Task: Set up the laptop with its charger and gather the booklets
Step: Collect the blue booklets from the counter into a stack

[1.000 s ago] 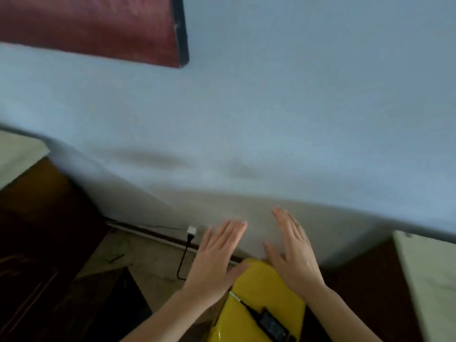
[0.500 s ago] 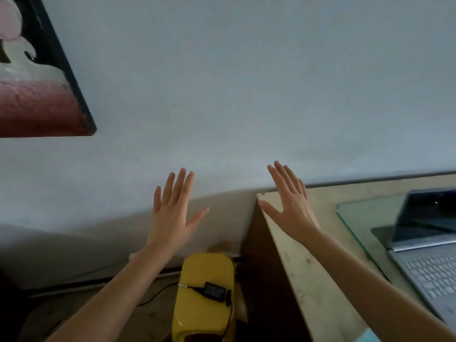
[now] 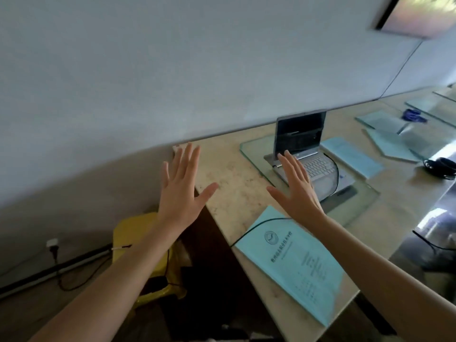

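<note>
An open silver laptop [image 3: 311, 154] with a dark screen sits on a glass sheet [image 3: 357, 206] on the beige desk [image 3: 229, 183]. A black charger cable [image 3: 256, 224] runs from its keyboard over a light-blue booklet [image 3: 296, 265] at the near desk edge and down off the side. A second blue booklet [image 3: 350, 156] lies right of the laptop, and more blue booklets [image 3: 387, 141] lie farther right. My left hand [image 3: 182, 188] and my right hand [image 3: 293, 191] are raised with fingers spread, holding nothing. The right hand hovers in front of the laptop.
A yellow stool [image 3: 138, 233] stands on the floor left of the desk, with a dark charger brick [image 3: 158, 282] on it. A white plug [image 3: 52, 244] sits at the wall base. A black coiled item [image 3: 441, 165] and a blue object [image 3: 412, 115] lie far right.
The view has swung right and down, bringing the desk, the laptop and the booklets fully into sight. Both hands stay raised and spread, holding nothing.
</note>
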